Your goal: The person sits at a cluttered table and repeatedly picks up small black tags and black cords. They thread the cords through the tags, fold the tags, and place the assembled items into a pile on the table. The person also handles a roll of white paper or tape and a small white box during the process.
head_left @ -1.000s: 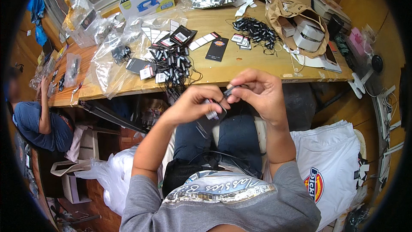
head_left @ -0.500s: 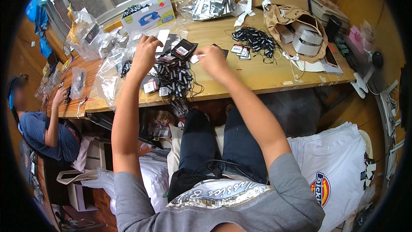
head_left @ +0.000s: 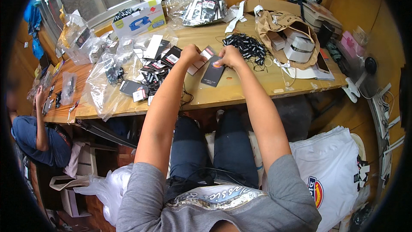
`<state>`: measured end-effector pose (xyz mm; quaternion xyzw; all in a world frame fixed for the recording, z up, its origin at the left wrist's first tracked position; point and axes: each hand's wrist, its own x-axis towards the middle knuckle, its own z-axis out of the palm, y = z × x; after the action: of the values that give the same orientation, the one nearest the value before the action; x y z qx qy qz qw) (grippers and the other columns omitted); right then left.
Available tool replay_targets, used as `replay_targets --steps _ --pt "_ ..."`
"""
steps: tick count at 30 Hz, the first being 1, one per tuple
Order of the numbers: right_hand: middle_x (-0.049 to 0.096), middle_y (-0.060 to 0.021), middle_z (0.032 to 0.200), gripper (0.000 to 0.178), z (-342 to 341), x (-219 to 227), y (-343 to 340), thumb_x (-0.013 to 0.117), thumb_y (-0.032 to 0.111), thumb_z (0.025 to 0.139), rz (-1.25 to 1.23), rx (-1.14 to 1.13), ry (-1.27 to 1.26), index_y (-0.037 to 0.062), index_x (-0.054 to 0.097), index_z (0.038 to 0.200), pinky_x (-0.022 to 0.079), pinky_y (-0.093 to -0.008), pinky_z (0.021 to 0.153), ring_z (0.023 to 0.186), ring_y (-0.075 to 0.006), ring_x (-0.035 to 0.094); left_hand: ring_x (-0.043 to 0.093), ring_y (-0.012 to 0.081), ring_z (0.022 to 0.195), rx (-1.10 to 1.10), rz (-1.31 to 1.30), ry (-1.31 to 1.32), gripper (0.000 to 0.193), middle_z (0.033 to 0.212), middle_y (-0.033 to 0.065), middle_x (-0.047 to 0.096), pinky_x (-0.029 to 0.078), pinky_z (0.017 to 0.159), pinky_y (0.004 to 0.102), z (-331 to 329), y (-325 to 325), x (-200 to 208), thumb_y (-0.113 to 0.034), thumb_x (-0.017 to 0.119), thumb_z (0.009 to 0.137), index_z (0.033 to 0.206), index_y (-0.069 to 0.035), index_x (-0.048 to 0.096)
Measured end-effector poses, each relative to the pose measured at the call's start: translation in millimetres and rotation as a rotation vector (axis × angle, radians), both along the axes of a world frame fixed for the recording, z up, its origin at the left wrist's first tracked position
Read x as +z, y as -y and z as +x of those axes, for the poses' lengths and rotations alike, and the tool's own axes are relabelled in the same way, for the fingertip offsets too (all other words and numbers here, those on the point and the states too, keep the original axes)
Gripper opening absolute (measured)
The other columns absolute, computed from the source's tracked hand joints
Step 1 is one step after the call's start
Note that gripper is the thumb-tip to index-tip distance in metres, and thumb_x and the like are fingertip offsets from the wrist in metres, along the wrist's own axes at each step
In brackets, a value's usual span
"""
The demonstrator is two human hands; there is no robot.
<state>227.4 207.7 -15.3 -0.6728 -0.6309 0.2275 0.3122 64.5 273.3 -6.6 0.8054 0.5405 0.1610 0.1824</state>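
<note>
My right hand (head_left: 231, 56) pinches the top end of a black hang tag (head_left: 213, 74) with a small coloured emblem. Just left of it, my left hand (head_left: 191, 54) has its fingers closed on a white-and-black hang tag (head_left: 207, 53), which slants toward the black one. Under and beside my left forearm lies a heap of black cords (head_left: 156, 77) mixed with tags, partly hidden by the arm. Several more tags, a blank white card (head_left: 153, 46) among them, lie loosely at the heap's far side. A second heap of black cords (head_left: 246, 47) sits beyond my right hand.
Clear plastic bags (head_left: 103, 81) spread over the table's left part. A printed box (head_left: 139, 19) and a bag of tags (head_left: 206, 10) stand at the back. At right sits a brown paper bag (head_left: 274, 28) with white boxes. A co-worker (head_left: 40, 135) sits at far left.
Both hands have come together over the table's middle, the left moving right and nearer. A black hang tag now shows plainly in my right hand. The whole view has shifted slightly.
</note>
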Motion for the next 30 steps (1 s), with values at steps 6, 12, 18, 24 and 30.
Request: replay_targets --steps 6,12,18,24,30 --pt "0.058 -0.0052 0.067 0.016 4 19 10 0.062 -0.001 0.069 0.043 0.121 -0.619 -0.0001 0.055 0.082 0.041 -0.0179 0.040 0.053 -0.0080 0.053 0.059 0.0174 0.069 0.041 -0.127 0.419 0.027 0.076 0.0125 0.062 0.044 0.061 0.0288 -8 12 7 -0.018 0.070 0.063 0.083 0.000 0.063" --pt "0.058 -0.0057 0.065 0.015 -2 46 15 0.066 0.003 0.065 0.354 0.073 -0.577 -0.0011 0.059 0.077 0.045 -0.0193 0.040 0.053 -0.0085 0.054 0.051 0.0096 0.062 -0.112 -0.305 0.964 0.020 0.073 0.0039 0.058 0.040 0.058 0.0223 -6 57 32 -0.012 0.053 0.080 0.093 0.003 0.055" --pt "0.059 -0.0084 0.071 0.017 8 31 10 0.065 0.015 0.069 0.205 -0.086 -0.368 -0.0004 0.060 0.076 0.045 -0.0242 0.047 0.057 -0.0148 0.056 0.051 0.0088 0.065 -0.123 -0.173 1.090 0.017 0.072 0.0051 0.057 0.040 0.061 0.0210 -12 85 32 -0.008 0.053 0.080 0.092 0.004 0.054" --pt "0.059 -0.0131 0.077 0.017 28 -17 31 0.064 0.014 0.066 0.454 0.030 0.382 0.0009 0.062 0.075 0.044 -0.0376 0.065 0.069 -0.0316 0.056 0.048 0.0090 0.075 -0.069 -0.254 1.148 0.017 0.086 0.0083 0.053 0.039 0.064 0.0220 -33 124 31 -0.011 0.046 0.084 0.095 0.001 0.040" --pt "0.056 -0.0130 0.079 0.008 16 -8 58 0.058 0.006 0.065 0.424 0.064 0.717 -0.0007 0.056 0.069 0.046 -0.0361 0.063 0.076 -0.0284 0.055 0.051 0.0111 0.084 -0.096 -0.317 1.378 0.031 0.100 0.0121 0.051 0.043 0.070 0.0226 -44 132 6 -0.005 0.045 0.084 0.110 0.006 0.035"
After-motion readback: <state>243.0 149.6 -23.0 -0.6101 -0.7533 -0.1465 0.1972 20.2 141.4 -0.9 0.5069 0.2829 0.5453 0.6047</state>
